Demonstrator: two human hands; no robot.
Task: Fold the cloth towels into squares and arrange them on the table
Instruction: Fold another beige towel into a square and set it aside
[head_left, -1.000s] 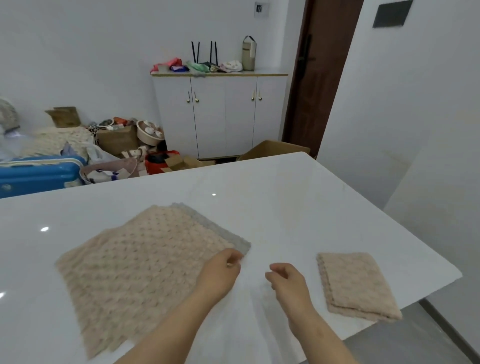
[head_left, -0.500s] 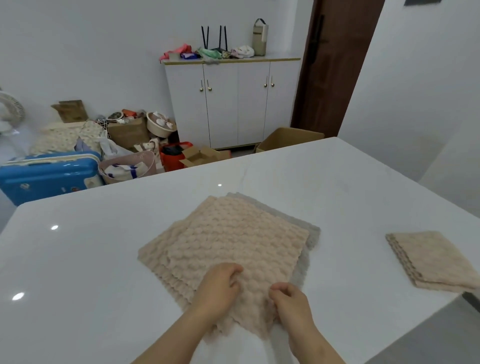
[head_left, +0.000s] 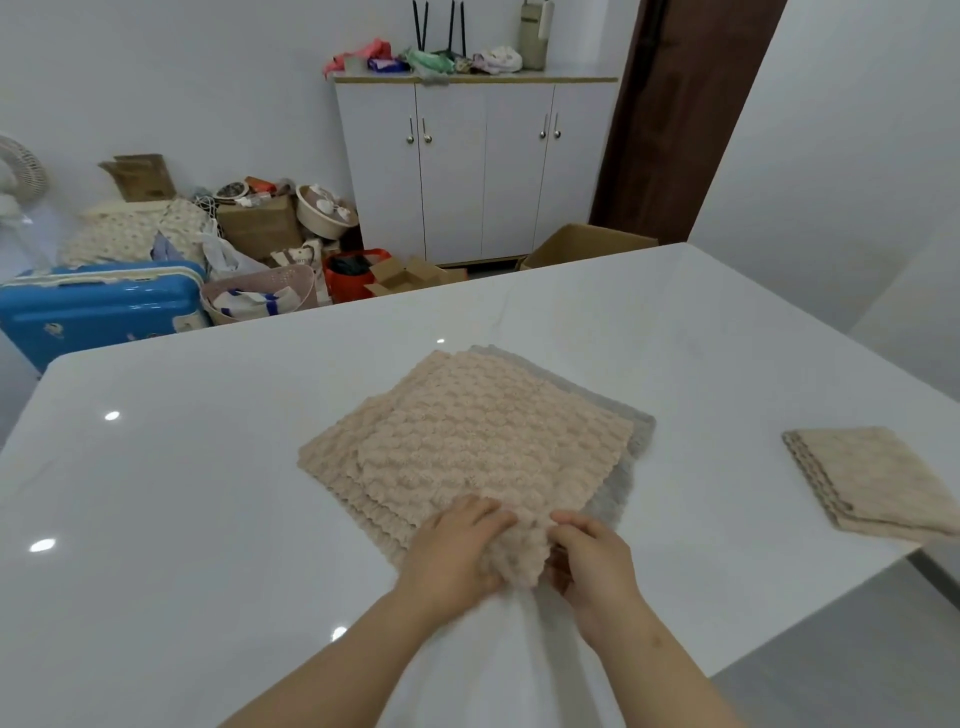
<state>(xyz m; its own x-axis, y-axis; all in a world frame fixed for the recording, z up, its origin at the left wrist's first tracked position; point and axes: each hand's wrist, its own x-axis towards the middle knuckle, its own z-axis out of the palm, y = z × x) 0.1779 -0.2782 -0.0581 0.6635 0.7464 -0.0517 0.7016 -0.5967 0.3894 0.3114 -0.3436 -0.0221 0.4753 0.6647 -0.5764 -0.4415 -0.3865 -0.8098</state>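
Observation:
A stack of unfolded towels lies mid-table: beige textured towels (head_left: 467, 447) on top, a grey towel (head_left: 636, 436) showing along the right edge underneath. The near corner of the top beige towel is bunched up between my hands. My left hand (head_left: 452, 553) grips it from the left, my right hand (head_left: 592, 558) pinches it from the right. A folded beige towel (head_left: 878, 483) rests at the table's right edge, apart from the stack.
The white glossy table (head_left: 182, 493) stretches left and far. Beyond its far edge stand a white cabinet (head_left: 478, 166), a blue suitcase (head_left: 98, 306), a basket, boxes and floor clutter. A dark door (head_left: 670, 114) is at the back right.
The view swung left, so the stack now sits centred and the folded towel is far right. Both hands came together on the near corner of the top beige towel and bunched it up.

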